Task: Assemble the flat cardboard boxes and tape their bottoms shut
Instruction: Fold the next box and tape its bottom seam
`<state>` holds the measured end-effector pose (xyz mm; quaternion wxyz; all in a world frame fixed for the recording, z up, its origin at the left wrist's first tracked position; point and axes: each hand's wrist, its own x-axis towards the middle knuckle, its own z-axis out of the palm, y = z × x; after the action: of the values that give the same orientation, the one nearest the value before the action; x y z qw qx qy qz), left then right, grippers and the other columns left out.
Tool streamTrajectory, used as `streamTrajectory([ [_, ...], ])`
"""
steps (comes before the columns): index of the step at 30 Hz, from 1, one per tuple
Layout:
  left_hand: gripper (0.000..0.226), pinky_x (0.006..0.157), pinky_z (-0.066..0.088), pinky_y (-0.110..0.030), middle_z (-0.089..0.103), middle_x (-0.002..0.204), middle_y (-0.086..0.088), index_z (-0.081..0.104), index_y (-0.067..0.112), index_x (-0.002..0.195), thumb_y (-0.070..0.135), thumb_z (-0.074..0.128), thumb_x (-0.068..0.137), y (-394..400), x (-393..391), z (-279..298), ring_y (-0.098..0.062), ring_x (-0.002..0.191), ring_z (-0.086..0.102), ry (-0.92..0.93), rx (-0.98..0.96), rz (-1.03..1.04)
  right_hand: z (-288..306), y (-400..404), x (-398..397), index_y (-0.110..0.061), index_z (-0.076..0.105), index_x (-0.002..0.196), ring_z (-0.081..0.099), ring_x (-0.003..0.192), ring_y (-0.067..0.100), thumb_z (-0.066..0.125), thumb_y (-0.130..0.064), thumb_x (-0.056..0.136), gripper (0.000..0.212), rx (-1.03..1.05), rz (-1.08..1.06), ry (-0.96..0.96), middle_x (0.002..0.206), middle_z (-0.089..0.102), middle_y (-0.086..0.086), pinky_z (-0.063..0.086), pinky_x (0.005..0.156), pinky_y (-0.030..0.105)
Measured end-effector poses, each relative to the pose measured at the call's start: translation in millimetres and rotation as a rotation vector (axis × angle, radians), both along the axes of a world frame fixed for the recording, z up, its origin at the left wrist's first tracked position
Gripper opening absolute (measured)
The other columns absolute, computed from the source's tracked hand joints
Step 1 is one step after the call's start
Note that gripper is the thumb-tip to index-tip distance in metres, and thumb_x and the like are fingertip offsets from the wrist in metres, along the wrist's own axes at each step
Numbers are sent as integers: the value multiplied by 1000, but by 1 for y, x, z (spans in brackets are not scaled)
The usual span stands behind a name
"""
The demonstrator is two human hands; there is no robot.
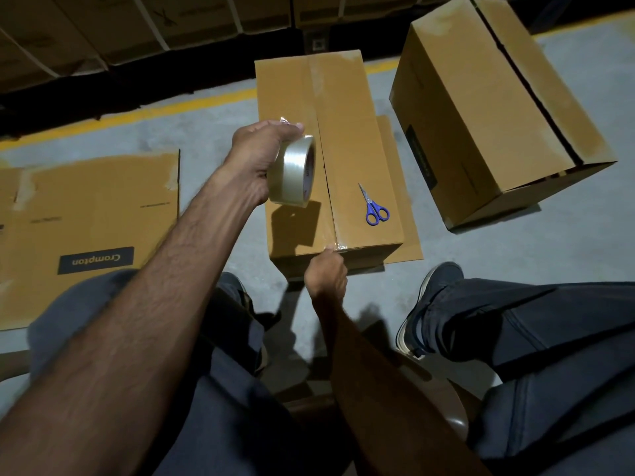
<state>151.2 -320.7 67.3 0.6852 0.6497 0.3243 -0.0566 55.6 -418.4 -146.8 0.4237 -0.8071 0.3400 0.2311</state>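
Observation:
An assembled brown cardboard box [354, 142] stands on the floor in front of me with its flaps closed upward. My left hand [256, 159] grips a roll of clear tape [293, 170] above the box's left half. A strip of clear tape runs from the roll along the centre seam toward the near edge. My right hand [326, 269] presses the tape end onto the box's near edge with its thumb, its other fingers curled. Blue-handled scissors [374, 206] lie on the box's right flap.
A flat cardboard box [89, 214] printed "Crompton" lies on the floor at left. Another assembled box [488, 108] stands at right, tilted. Stacked cartons [144, 25] line the back behind a yellow floor line [130, 115]. My legs and shoes are near the bottom.

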Motion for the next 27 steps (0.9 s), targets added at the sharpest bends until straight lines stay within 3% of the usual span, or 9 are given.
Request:
streamTrajectory([
  [3,11,62,55,-26,73,86,3,75,18,96,21,82,88,2,1,-1,-15,73,67,-2,10,6,-6,-2,-1,-5,67,81,72,89,34,22,-48,114,71,435,-241,-51,84,73,13,59,84,43],
  [5,10,62,54,-26,73,83,4,74,18,93,20,82,88,2,2,0,-15,72,66,-5,9,13,-6,-15,-3,1,68,90,72,91,32,21,-46,115,71,640,-185,-22,96,75,19,57,74,34],
  [8,13,58,54,-23,71,78,4,74,16,97,19,82,88,0,2,3,-12,63,65,-15,-6,20,-12,-40,-7,-2,70,109,73,97,26,22,-51,113,69,643,6,-24,111,75,17,55,72,28],
  [11,15,56,53,-23,70,74,3,73,15,98,17,82,87,-2,2,4,-9,55,64,-30,-28,25,-24,-50,-9,-7,71,97,71,91,24,33,-51,112,61,538,50,-131,96,74,12,57,71,23],
  [17,13,56,53,-24,70,70,4,74,15,95,17,84,86,-1,4,4,-12,58,64,-30,-45,36,-44,-64,-3,-20,69,78,68,75,17,48,-39,111,44,338,-8,-333,79,72,1,61,80,43],
  [19,15,56,53,-25,70,73,3,74,14,98,16,83,86,-1,5,5,-12,57,64,-33,-52,39,-45,-67,-4,-22,69,76,69,73,17,49,-43,110,44,317,-4,-320,76,72,-1,62,80,48],
  [21,15,57,53,-24,70,75,3,73,14,98,16,83,87,0,6,6,-13,58,64,-36,-55,40,-44,-71,-10,-24,68,78,69,75,20,49,-51,108,45,107,19,-353,77,71,-1,61,78,49],
  [24,13,56,53,-23,71,79,2,73,13,96,15,83,87,-1,8,6,-13,61,65,-45,-58,38,-21,-78,-6,-17,72,96,64,86,21,55,-37,108,29,-494,273,-749,92,69,1,54,81,44],
  [27,11,57,51,-23,72,82,1,73,14,93,14,83,87,-1,11,6,-13,64,64,-55,-46,43,9,-80,21,-12,69,125,61,118,24,58,-27,105,27,-607,770,-824,126,68,8,48,104,46],
])
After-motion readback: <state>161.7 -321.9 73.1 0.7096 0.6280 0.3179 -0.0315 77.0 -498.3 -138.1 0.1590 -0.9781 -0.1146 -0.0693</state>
